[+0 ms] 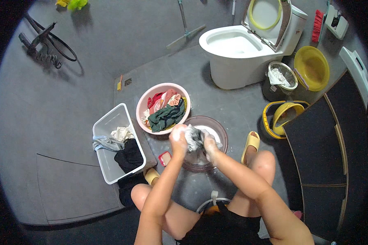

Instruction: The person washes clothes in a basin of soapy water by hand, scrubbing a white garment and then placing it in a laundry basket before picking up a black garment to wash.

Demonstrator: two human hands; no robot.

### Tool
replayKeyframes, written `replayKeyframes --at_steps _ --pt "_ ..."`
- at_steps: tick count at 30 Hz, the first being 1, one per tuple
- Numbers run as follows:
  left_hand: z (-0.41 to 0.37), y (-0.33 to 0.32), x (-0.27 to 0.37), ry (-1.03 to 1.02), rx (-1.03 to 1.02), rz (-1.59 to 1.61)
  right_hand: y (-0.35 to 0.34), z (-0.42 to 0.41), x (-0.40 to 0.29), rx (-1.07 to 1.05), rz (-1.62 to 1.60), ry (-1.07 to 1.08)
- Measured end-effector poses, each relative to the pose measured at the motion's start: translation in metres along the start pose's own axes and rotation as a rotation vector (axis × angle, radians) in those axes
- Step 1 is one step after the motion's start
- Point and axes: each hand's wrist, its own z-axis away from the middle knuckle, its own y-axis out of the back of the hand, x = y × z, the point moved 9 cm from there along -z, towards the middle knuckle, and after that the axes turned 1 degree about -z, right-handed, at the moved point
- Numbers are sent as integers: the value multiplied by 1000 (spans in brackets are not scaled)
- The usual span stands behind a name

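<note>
A soapy white and dark cloth [193,138] is bunched between my two hands above a brown plastic basin [223,131] with suds in it. My left hand [179,139] grips the cloth's left side, and foam covers its fingers. On the other side my right hand [211,145] grips it, also lathered. To the left of the basin, a bar of soap in a red soap dish [165,159] sits on the floor. Just beyond it stands a pink basin [140,118] heaped with red, pink and dark green clothes [167,114].
A clear plastic bin [105,171] with dark and light clothes stands at left. Ahead is a white toilet [230,58] with its lid up. At right are a trash bin [273,88], a yellow-rimmed bucket [265,118] and a dark cabinet [312,147]. A floor squeegee [187,33] leans ahead.
</note>
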Motion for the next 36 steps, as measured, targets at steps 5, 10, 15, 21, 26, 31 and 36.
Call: replayKeyframes --at_steps 5,10,15,21,26,31,36 --pt "61 -51 49 -265 -314 -141 -16 3 29 -275 -295 -418" --pt "81 -64 59 -394 -242 -350 -51 -15 31 -777 -701 -376" --pt "4 28 -13 50 155 -478 -74 69 -15 -629 -589 -169" --pt "4 3 -63 261 -150 -500 -49 39 -42 -469 -491 11" --pt "31 -7 -113 532 -599 -152 -45 51 -59 -564 -498 65" --pt "22 -11 -54 19 -465 -739 -46 75 -82 -712 -516 107" --pt "30 -13 -87 155 -581 -709 -49 90 -90 -839 -675 6"
